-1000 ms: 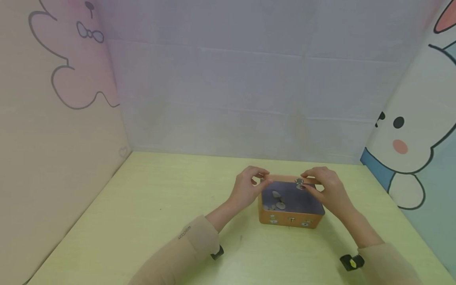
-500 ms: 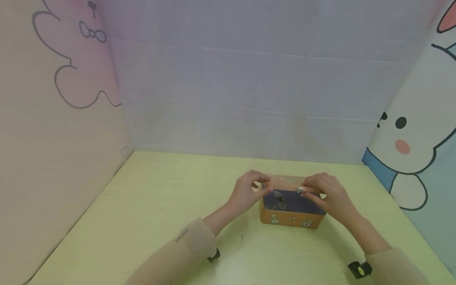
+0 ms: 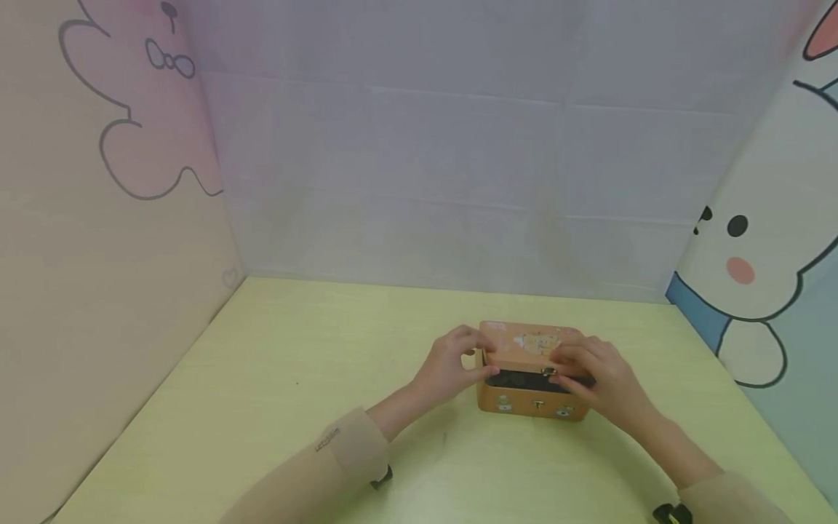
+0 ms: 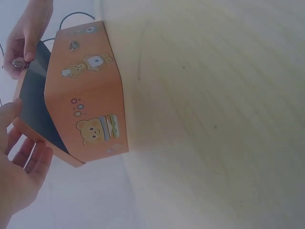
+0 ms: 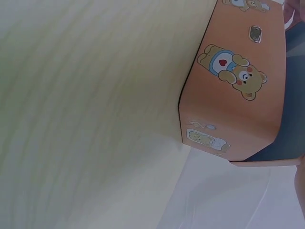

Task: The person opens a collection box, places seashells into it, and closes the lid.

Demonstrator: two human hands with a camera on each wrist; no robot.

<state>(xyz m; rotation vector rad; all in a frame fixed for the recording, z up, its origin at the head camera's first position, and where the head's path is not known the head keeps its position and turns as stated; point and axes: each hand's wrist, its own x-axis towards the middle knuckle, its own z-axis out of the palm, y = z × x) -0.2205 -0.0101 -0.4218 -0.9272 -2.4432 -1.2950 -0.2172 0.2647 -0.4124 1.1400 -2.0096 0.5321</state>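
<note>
An orange tin case (image 3: pixel 520 399) with printed bears sits on the table, its hinged lid (image 3: pixel 513 340) tilted partly down over it. Between lid and base a dark gap shows; what lies inside is hidden in shadow. My left hand (image 3: pixel 452 364) grips the lid's left side, fingers on top and thumb at the front edge. At the right front, my right hand (image 3: pixel 604 372) pinches the lid beside a small metal clasp (image 3: pixel 548 372). The left wrist view shows the bear-printed side of the case (image 4: pixel 95 100) and both hands on the lid. A metal catch (image 5: pixel 255 33) shows on the front.
The pale yellow table (image 3: pixel 314 364) spreads out left of the case and in front of it. A plain cloth wall (image 3: pixel 406 175) closes off the back. Printed side panels stand left and right, the right one with a rabbit (image 3: pixel 753 240).
Both hands have swung the lid forward and down from nearly upright, so its printed top now shows. The small flat round pieces seen inside earlier are now covered or in shadow.
</note>
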